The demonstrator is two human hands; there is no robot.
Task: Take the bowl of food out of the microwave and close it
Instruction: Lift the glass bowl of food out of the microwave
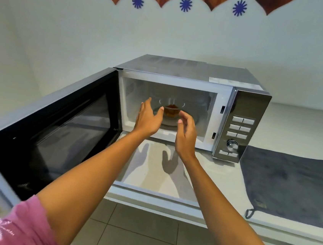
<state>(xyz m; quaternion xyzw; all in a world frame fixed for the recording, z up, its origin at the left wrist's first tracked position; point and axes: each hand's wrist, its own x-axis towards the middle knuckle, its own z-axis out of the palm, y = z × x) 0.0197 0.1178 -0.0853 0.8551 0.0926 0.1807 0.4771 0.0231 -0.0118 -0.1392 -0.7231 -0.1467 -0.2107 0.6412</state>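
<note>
A silver microwave (190,69) stands on a white counter with its black-framed door (60,131) swung wide open to the left. Inside, on the glass turntable, sits a clear glass bowl (171,112) holding orange-brown food. My left hand (148,119) is at the cavity's mouth, just left of the bowl, fingers spread and empty. My right hand (186,133) hovers in front of the bowl's right side, fingers curved and apart, holding nothing. Neither hand touches the bowl, and both partly hide its lower edges.
The control panel (239,128) with buttons and a dial is at the microwave's right. A dark grey cloth (289,183) lies on the white counter (220,180) to the right. The open door juts out over the counter's left edge. Tiled floor lies below.
</note>
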